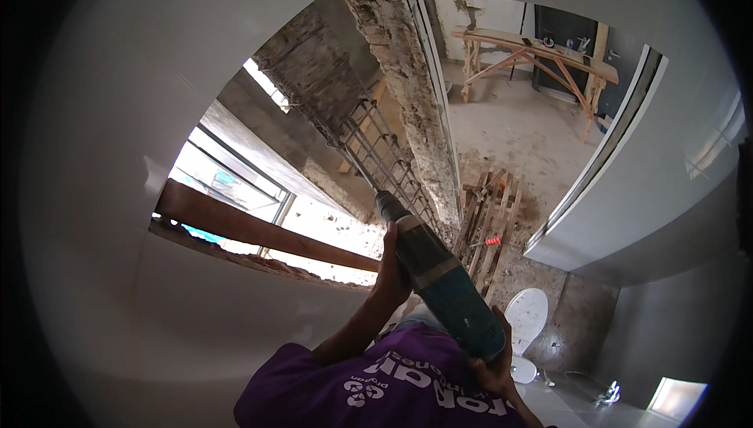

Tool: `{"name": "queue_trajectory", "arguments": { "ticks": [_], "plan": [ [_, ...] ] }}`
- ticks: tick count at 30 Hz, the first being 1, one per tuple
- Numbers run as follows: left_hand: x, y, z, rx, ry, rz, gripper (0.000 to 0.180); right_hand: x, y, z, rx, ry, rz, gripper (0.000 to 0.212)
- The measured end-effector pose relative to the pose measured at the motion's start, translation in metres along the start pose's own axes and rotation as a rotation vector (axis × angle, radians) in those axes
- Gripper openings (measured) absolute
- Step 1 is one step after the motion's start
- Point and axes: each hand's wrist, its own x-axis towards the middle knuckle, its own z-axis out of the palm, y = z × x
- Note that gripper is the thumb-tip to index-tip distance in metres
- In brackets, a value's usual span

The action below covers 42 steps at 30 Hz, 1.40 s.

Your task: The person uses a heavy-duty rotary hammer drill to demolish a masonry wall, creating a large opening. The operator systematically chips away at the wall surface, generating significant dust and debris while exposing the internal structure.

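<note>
– there's the big drill (445, 275), between purple shirt (310, 385) and broken concrete (321, 75): left hand (394, 269) clasping its front, right hand (494, 367) its rear!
– looks heavy, stiff; that two-ended hold suits, clear of the chuck (387, 205).

White toilet (526, 320), wooden bench (541, 49), floor planks (492, 220), perhaps a chrome tap (609, 393)

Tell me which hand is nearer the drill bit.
Left. The left hand holds the drill near its front, behind the drill bit; the right hand holds its rear, farther away.
</note>
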Motion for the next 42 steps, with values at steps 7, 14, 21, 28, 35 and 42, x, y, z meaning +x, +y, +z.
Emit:
{"name": "queue_trajectory", "arguments": {
  "ticks": [7, 14, 21, 28, 35, 42],
  "plan": [
    [0.004, 0.017, 0.003, 0.034, 0.039, 0.095, 0.055, 0.016, -0.008, 0.012, -0.078, -0.021, -0.055, 0.100],
    [0.019, 0.044, -0.016, -0.001, -0.018, 0.080, 0.063, 0.033, 0.006, 0.034, -0.292, -0.035, -0.168, 0.098],
    [0.011, 0.051, -0.019, -0.046, 0.000, 0.039, 0.063, 0.029, 0.013, 0.048, -0.344, -0.035, -0.225, 0.094],
    [0.013, 0.051, -0.026, -0.016, -0.007, 0.044, 0.063, 0.034, 0.010, 0.051, -0.353, -0.066, -0.331, 0.092],
    [0.012, 0.053, -0.024, -0.022, -0.015, 0.031, 0.063, 0.033, 0.012, 0.055, -0.294, -0.047, -0.315, 0.091],
    [0.014, 0.052, -0.027, -0.009, -0.022, 0.029, 0.061, 0.034, 0.014, 0.056, -0.255, -0.032, -0.313, 0.090]
  ]
}}
